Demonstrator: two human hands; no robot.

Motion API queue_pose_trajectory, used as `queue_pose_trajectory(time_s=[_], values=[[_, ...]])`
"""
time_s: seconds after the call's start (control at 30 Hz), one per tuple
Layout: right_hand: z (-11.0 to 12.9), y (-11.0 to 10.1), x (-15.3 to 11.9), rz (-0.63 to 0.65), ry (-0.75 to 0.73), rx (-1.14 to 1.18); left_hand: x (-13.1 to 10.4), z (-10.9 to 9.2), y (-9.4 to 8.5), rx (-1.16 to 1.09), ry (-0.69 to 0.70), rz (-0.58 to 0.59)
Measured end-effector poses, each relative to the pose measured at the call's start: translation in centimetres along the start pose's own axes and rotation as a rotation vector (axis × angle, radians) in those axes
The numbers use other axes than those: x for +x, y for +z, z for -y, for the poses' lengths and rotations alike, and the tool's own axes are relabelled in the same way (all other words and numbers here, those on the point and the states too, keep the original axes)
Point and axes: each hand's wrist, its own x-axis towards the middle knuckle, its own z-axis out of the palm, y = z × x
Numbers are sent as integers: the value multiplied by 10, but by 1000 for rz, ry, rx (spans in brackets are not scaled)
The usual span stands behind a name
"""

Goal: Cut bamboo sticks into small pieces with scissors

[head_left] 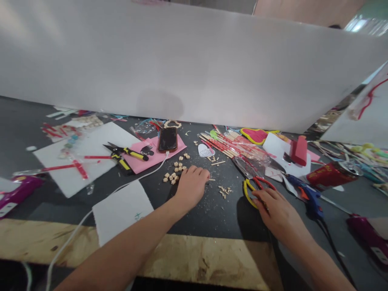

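Note:
My left hand (192,185) is over the middle of the dark table, its fingertips pinched on a thin wooden stick (212,180) whose end pokes out to the right. Close by on its left lie several small pale wooden bundles (172,178). A little heap of short cut stick pieces (224,191) rests between my two hands. My right hand (274,208) is closed around the red and yellow handles of scissors (249,193); their blades point away, up and to the left. The fingers partly cover the handles.
A phone (167,140) with a white cable lies on pink paper (142,163), beside yellow-black pliers (121,155). Behind are packaged sticks (222,143). On the right are a blue glue gun (312,198), a red can (329,176) and a purple tool (368,234). A white partition (194,68) bounds the back.

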Motion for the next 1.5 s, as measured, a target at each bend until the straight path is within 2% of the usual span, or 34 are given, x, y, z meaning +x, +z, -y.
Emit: queue_pose_trajectory(time_s=[0.2, 0.37, 0.53, 0.67, 0.83, 1.07, 1.13, 1.17, 1.3, 1.37, 1.5], values=[[16, 2, 3, -11, -49, -3, -7, -5, 5, -148, 76, 23], [18, 0, 10, 0, -71, -55, -7, -6, 4, -193, 102, 53], [-4, 3, 13, 3, 102, -201, -6, -11, 4, -273, 127, 40], [-18, 10, 15, 41, 144, -183, -4, -15, 12, -200, 217, 70], [-19, 14, 24, 61, 183, -144, -3, -18, 19, -148, 216, 60], [-24, 8, 23, 34, 305, -27, -3, -21, 17, -159, 217, 31], [-25, 4, 20, -8, 346, 74, -4, -22, 16, -160, 219, 28], [-25, 1, 17, -50, 367, 198, -4, -23, 16, -156, 220, 31], [-15, -17, 12, -339, 465, 981, -4, -24, 18, -153, 207, 45], [-6, -28, 12, -409, 428, 1204, -4, -24, 20, -168, 190, 50], [13, -37, 22, -180, 428, 1235, -2, -25, 22, -190, 153, 67]])
